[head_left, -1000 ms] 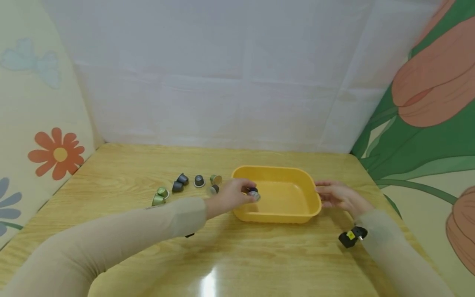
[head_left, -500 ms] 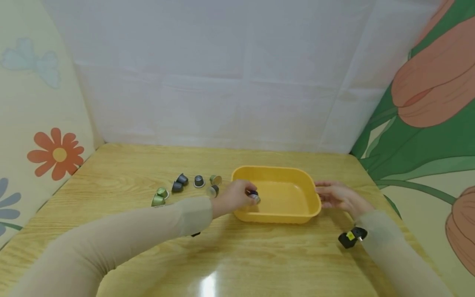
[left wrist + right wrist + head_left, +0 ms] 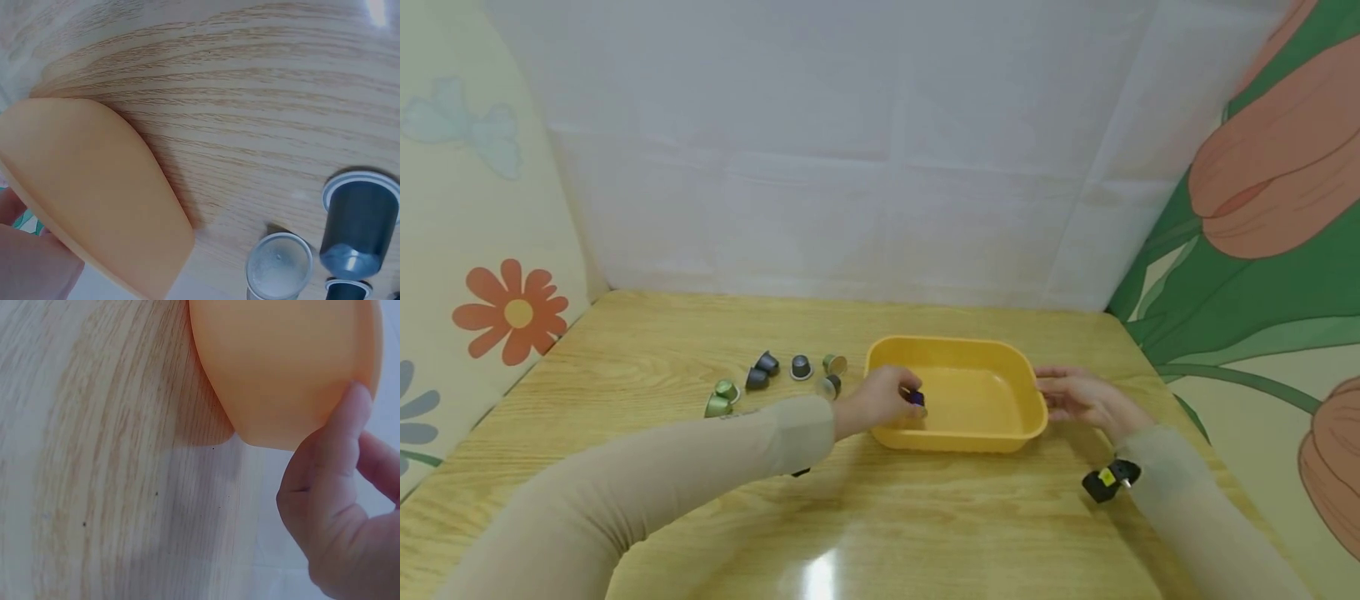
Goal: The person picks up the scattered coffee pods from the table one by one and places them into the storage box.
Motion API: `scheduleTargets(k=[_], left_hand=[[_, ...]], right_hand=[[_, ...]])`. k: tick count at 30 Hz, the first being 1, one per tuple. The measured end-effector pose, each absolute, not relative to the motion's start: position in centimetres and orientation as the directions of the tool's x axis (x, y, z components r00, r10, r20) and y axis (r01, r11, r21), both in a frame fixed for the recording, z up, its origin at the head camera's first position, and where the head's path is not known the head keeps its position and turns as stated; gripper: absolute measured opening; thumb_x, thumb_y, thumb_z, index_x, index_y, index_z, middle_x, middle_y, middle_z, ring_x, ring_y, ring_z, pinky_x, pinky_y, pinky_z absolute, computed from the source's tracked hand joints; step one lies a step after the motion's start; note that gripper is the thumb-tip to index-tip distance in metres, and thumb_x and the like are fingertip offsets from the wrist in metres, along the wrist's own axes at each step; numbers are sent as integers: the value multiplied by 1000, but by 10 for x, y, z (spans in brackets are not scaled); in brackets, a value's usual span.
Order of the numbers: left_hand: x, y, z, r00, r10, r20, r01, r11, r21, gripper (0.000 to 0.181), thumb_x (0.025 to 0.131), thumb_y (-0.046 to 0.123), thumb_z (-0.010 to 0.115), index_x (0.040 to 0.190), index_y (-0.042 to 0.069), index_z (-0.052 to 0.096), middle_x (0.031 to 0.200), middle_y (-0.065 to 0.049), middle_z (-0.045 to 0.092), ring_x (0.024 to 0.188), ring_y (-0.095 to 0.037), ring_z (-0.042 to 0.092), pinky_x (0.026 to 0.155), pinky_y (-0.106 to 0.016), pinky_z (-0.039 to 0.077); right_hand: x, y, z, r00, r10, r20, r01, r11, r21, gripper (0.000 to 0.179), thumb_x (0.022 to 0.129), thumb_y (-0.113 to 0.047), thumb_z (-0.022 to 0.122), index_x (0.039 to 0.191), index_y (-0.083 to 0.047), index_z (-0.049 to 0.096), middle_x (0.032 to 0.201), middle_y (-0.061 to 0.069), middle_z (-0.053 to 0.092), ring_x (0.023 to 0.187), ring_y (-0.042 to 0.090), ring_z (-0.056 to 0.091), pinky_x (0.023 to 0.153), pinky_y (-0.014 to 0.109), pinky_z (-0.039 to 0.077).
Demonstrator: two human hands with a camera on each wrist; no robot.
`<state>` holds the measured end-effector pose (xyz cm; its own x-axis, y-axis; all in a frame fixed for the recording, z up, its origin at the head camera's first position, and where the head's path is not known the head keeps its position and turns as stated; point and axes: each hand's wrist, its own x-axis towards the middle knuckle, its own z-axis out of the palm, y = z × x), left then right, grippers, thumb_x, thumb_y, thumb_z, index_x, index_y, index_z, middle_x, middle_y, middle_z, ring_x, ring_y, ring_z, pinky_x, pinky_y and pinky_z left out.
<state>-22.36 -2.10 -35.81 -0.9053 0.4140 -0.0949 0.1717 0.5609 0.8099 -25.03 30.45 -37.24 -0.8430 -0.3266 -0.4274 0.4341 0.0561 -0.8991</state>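
Observation:
My left hand (image 3: 876, 402) reaches over the left rim of a yellow plastic basin (image 3: 958, 442) and pinches a dark blue coffee capsule (image 3: 917, 399) inside it, low in the left part. The fingers partly cover the capsule. In the left wrist view, the basin's outer wall (image 3: 100, 187) hides what that hand holds. My right hand (image 3: 1086, 398) touches the basin's right end from outside, its fingers fairly straight. The right wrist view shows a fingertip (image 3: 356, 394) against the wall just below the rim.
Left of the basin lie several more capsules: two green ones (image 3: 718, 406), dark ones (image 3: 757, 378), an upright black one (image 3: 801, 367), a gold-lidded one (image 3: 835, 364) and a silver-lidded one (image 3: 829, 386). A white cloth (image 3: 850, 167) hangs behind the wooden table (image 3: 925, 525).
My left hand has shifted slightly right and down inside the basin. The pinched capsule has turned, its dark blue side showing now instead of its silver lid. The right hand stays in place.

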Motion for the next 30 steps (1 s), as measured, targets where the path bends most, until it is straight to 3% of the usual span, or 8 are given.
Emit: scheduleTargets(k=[10,19,25,30], left_hand=[[-220,-29,-359,-898,437,-48,212,526,824,37,86,-4,70,121,-9,61,121,-20,63,110,-33,61,90,-35,52],[-210,-47,-356,-898,441,18,236,446,863,35,87,-3,68,121,-10,60,119,-21,63,109,-33,61,90,-35,53],[-206,-64,-357,-921,389,17,177,378,909,35,90,-2,66,123,-10,59,118,-21,62,109,-32,60,89,-35,53],[-202,-78,-354,-931,365,18,150,338,929,35,91,-1,65,124,-9,58,120,-24,60,110,-32,60,89,-35,53]], right_hand=[[-250,303,-371,-839,-328,-434,448,36,-893,18,101,-5,50,117,-6,55,91,3,67,80,14,64,68,29,58],[-249,303,-370,-838,-345,-422,434,47,-900,21,102,-4,47,123,-2,50,92,3,67,80,14,65,69,29,58],[-247,304,-370,-838,-363,-408,416,59,-908,26,102,-4,47,127,1,46,93,3,66,81,14,65,69,29,57],[-246,304,-369,-839,-357,-410,421,51,-906,19,102,-4,47,120,-3,50,93,3,66,80,14,64,69,28,57]])
